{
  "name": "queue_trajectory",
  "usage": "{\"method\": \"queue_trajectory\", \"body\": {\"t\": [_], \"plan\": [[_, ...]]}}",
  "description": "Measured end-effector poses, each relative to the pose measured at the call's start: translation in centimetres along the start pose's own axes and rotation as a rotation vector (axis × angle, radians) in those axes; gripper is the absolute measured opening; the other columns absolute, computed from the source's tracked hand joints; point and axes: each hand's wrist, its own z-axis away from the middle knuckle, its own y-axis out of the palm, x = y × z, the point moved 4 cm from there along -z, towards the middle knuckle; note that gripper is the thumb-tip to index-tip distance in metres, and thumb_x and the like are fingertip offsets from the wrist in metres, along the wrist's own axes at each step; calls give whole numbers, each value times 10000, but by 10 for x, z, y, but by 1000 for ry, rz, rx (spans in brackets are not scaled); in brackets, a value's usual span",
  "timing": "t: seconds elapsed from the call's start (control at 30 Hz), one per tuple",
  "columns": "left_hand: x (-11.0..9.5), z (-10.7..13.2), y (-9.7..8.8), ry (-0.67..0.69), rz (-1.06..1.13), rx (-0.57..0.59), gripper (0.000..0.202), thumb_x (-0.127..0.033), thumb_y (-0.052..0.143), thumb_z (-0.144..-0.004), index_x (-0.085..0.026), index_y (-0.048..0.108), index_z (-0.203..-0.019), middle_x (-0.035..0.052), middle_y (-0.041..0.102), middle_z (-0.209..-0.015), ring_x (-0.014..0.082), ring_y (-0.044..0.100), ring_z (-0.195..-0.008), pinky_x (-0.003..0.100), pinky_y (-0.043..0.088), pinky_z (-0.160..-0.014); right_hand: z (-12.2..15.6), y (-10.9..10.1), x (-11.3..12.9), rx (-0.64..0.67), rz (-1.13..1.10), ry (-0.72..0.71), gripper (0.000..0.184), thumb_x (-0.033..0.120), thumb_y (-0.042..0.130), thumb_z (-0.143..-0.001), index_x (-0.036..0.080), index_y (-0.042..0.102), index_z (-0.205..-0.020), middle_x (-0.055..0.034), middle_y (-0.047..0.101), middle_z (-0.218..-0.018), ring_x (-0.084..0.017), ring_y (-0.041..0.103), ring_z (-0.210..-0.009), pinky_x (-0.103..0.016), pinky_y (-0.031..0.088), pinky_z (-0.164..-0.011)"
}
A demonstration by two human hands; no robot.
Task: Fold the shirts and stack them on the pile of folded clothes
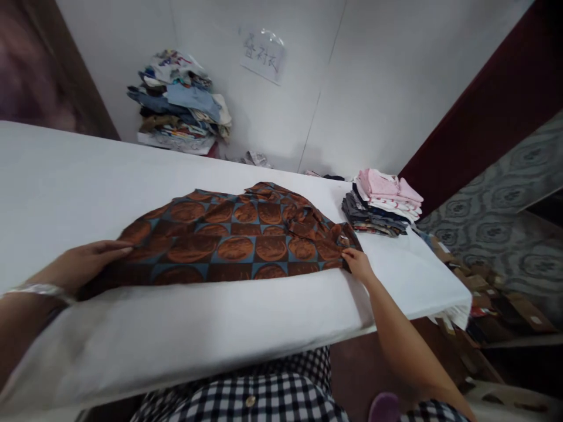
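Note:
A brown shirt (235, 249) with blue and orange round prints lies stretched sideways across a white-covered table (229, 316). Its collar part bunches up toward the back right. My left hand (94, 261) pinches the shirt at its left end, thumb on top and the other fingers partly hidden by the cloth. At the right end, near a small pale label, my right hand (357, 264) grips the shirt's edge between thumb and fingers. The near edge of the cloth runs fairly straight between both hands.
A tall, untidy heap of clothes (180, 105) stands against the wall at the back left. Folded garments in a neat stack (382, 202), pink on top, sit at the back right. A handwritten paper sign (263, 55) hangs on the wall. Cardboard boxes (523, 310) are beyond the table's right end.

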Motion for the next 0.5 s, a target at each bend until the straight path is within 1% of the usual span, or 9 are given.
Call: {"method": "queue_trajectory", "body": {"t": [0.07,0.1,0.2,0.27,0.33,0.43,0.5], "plan": [[-8,10,3,-50,61,104,410,-488,518,-707,-216,674,-971,18,726,-1011,213,661,-941,317,518,-870,5,-1,-8,-9,-68,-1,337,420,514,-793,182,727,-899,-78,734,-916,-235,664,-869,-370,499,-839],[-12,14,5,-44,65,141,419,-496,530,-708,-209,675,-976,34,717,-1040,225,651,-974,335,499,-907,8,0,-10,-15,-98,-4,368,451,519,-789,184,724,-939,-83,731,-955,-240,661,-903,-379,495,-859],[-26,26,5,58,8,183,476,-524,590,-684,-205,668,-1028,51,698,-1099,240,629,-1029,348,460,-960,13,1,-12,-5,-173,-4,460,502,567,-754,194,694,-1071,-88,712,-1055,-248,645,-983,-394,481,-904],[-34,34,1,127,-17,167,469,-457,602,-691,-181,655,-1066,64,684,-1135,228,615,-1055,317,439,-977,15,2,-16,21,-229,11,505,510,600,-714,184,684,-1090,-88,723,-1003,-247,656,-930,-397,496,-870],[-40,40,-4,148,-38,129,424,-385,555,-733,-172,646,-1087,60,679,-1144,208,611,-1050,290,433,-970,16,1,-24,15,-309,47,545,525,611,-691,158,679,-1088,-85,732,-891,-231,665,-821,-379,519,-787],[-39,46,-9,101,-114,90,385,-359,497,-782,-180,650,-1086,54,686,-1116,208,619,-998,300,450,-918,19,-3,-37,-5,-367,111,579,540,619,-682,125,672,-1083,-72,719,-782,-203,650,-715,-345,523,-689],[-34,50,-9,72,-164,84,377,-379,508,-778,-181,666,-1058,67,689,-1090,231,618,-981,323,453,-891,21,-4,-40,-2,-314,120,564,535,625,-674,126,684,-1058,-76,720,-797,-210,649,-733,-350,519,-704]]}}
